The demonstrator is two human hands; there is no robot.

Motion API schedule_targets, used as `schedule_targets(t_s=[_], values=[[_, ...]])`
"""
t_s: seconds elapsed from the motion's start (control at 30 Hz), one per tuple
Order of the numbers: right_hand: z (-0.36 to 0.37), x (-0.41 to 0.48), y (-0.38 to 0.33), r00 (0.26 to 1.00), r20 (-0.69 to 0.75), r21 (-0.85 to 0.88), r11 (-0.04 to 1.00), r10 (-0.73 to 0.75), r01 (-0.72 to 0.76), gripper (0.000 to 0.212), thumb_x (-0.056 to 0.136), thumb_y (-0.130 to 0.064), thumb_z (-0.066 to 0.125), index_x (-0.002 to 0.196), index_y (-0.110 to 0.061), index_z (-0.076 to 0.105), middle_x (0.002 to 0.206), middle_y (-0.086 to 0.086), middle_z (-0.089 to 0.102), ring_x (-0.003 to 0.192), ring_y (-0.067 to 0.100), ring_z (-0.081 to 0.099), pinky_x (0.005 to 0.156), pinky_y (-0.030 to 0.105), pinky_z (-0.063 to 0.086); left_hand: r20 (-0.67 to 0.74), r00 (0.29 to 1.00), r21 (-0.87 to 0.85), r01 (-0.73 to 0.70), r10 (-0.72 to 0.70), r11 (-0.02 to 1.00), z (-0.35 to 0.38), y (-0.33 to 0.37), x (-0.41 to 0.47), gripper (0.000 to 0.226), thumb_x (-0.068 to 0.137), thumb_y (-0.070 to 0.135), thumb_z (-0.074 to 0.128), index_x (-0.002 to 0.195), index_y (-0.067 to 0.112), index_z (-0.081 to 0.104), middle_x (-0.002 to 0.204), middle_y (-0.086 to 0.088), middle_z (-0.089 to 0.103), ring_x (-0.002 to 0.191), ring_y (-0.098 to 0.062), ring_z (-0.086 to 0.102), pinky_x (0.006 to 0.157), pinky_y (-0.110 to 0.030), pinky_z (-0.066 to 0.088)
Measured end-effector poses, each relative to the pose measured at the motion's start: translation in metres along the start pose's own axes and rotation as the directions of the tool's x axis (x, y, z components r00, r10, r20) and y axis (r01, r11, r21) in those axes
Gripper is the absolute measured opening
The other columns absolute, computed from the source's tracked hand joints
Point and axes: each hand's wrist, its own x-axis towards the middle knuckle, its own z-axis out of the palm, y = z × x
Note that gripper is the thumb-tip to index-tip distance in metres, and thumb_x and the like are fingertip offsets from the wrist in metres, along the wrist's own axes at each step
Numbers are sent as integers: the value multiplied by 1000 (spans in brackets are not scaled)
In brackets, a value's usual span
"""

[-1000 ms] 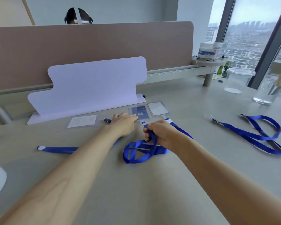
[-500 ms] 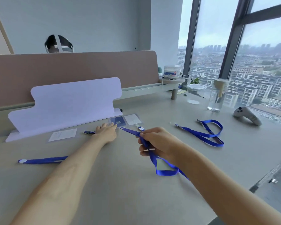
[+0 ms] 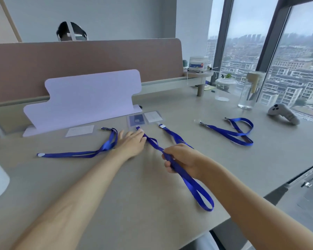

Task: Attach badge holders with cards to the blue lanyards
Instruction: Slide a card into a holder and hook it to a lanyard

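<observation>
Head view shows the right hand (image 3: 183,158) closed around a blue lanyard (image 3: 186,177) near the middle of the desk (image 3: 134,204). That strap runs up from the fist to a clip end by a blue badge holder (image 3: 137,120), and its loop lies flat on the desk toward the near edge. The left hand (image 3: 132,143) rests flat with its fingers (image 3: 137,135) spread wide, holding nothing; its fingertips touch the same strap near the clip end. A second holder with a white card (image 3: 153,116) sits just beside the blue one, and a short strap end (image 3: 172,135) reaches from it down behind the right hand. To the left of the left hand lies another lanyard (image 3: 79,153), stretched toward the left edge, its clip near a white card (image 3: 79,130). All of these cards lie in front of a pale purple stand (image 3: 87,98) toward the far edge. A third lanyard (image 3: 231,132) lies curled well apart on the right side of the desk. Past it, near the right edge by the window, are a grey controller (image 3: 282,114), a clear jar (image 3: 224,89) and a tall glass (image 3: 249,94). Someone's head (image 3: 71,32) shows over the brown divider (image 3: 79,64) behind the desk.
</observation>
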Motion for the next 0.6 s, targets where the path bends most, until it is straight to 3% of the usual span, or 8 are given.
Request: schedule_targets(t_s=[0.1,0.23,0.33,0.5,0.6], values=[[-7,-9,10,999,14,4,999,34,-34,7,96,-7,53,92,-6,48,69,7,56,37,9,34,37,19,33,45,998,-41,45,-43,998,2,2,3,52,100,43,15,148,24,22,160,11,13,145,-16,16,117,-46,1],[-16,-32,16,999,19,-86,995,48,-46,7,98,-9,51,96,-2,53,83,10,71,40,8,31,37,19,33,74,992,-127,113,-104,985,-5,3,6,51,98,33,12,146,26,25,156,7,26,142,-16,22,115,-43,8],[-21,-51,18,999,-36,-158,987,-13,7,17,100,-16,48,105,-4,59,79,6,65,45,10,37,40,20,35,108,983,-153,167,-151,974,-7,5,7,52,97,36,11,146,26,24,154,2,29,141,-20,23,113,-42,13],[-33,-76,23,997,-65,-276,961,-51,31,19,99,-31,49,95,-15,59,66,-1,52,44,9,37,41,19,33,165,979,-64,136,-123,989,-3,12,7,62,97,49,16,152,22,6,162,6,-4,148,-23,5,116,-42,9],[-44,-88,29,993,-76,-320,945,-90,61,17,94,-32,58,92,-17,65,62,-3,51,47,10,42,44,20,38,76,987,-106,146,-139,984,0,19,2,60,99,47,18,151,18,14,162,1,-3,147,-25,8,116,-42,13]])
